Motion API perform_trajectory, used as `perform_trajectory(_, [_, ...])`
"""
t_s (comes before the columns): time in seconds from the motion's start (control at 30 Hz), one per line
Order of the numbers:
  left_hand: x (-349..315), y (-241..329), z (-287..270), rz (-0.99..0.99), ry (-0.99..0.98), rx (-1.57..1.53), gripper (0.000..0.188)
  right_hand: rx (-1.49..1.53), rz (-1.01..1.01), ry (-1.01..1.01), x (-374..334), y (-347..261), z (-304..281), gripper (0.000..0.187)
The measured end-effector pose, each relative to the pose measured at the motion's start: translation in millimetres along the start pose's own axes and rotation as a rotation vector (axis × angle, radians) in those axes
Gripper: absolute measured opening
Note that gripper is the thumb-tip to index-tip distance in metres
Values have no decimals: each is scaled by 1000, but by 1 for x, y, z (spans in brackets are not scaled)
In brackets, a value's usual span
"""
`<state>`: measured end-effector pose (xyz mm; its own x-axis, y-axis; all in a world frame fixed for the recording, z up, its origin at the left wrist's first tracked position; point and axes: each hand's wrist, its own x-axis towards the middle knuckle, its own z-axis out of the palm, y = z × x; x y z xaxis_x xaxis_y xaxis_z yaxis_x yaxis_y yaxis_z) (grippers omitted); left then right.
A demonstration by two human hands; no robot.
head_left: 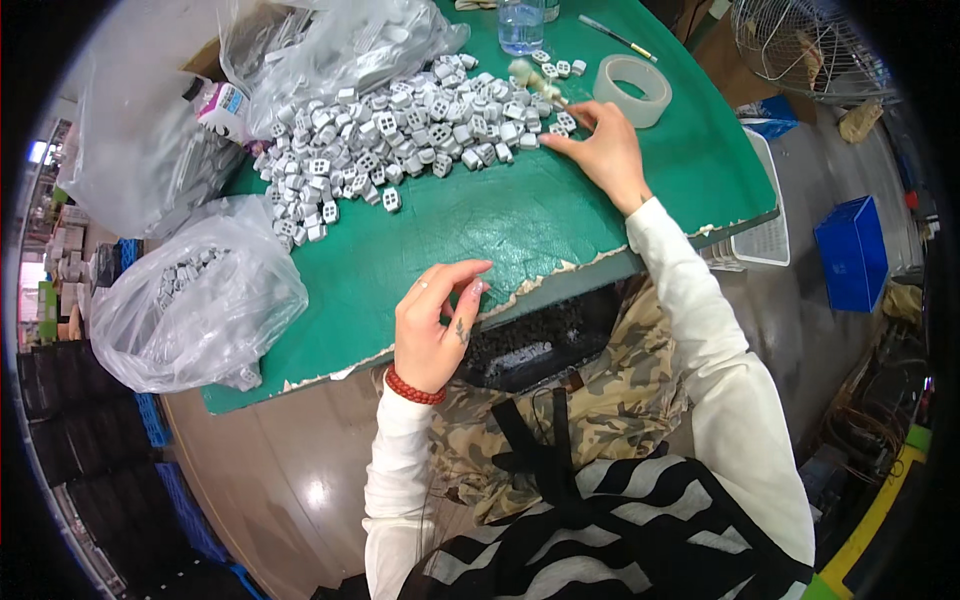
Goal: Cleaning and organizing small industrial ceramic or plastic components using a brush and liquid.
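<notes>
My right hand (600, 150) reaches across the green table (520, 215) and its fingers touch the near edge of a wide heap of small grey plastic parts (400, 130). Whether it grips one of them I cannot tell. My left hand (432, 325) rests near the table's worn front edge, fingers loosely curled with the thumb and fingertips close together, and nothing shows in it. A red bead bracelet (412, 388) sits on that wrist.
A roll of clear tape (632, 88) lies right of the heap, with a water bottle (521, 25) and a pen (615, 37) behind it. Clear bags of parts lie at the left (190, 300) and at the back (330, 50). A blue crate (850, 250) stands on the floor.
</notes>
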<state>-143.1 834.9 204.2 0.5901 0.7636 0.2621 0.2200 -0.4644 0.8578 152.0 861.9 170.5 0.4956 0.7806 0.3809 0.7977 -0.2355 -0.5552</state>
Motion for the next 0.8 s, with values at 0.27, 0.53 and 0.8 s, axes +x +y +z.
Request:
perform_trajectory(0.27, [26, -1, 38, 22, -85, -5, 22, 133, 61, -68, -4, 1, -9, 43])
perform_trajectory(0.53, [28, 0, 56, 337, 332, 72, 63, 1254, 416, -549, -78, -70, -56, 37])
perform_trajectory(0.8, [22, -4, 24, 621, 407, 323, 40, 1344, 509, -658, -102, -96, -54, 39])
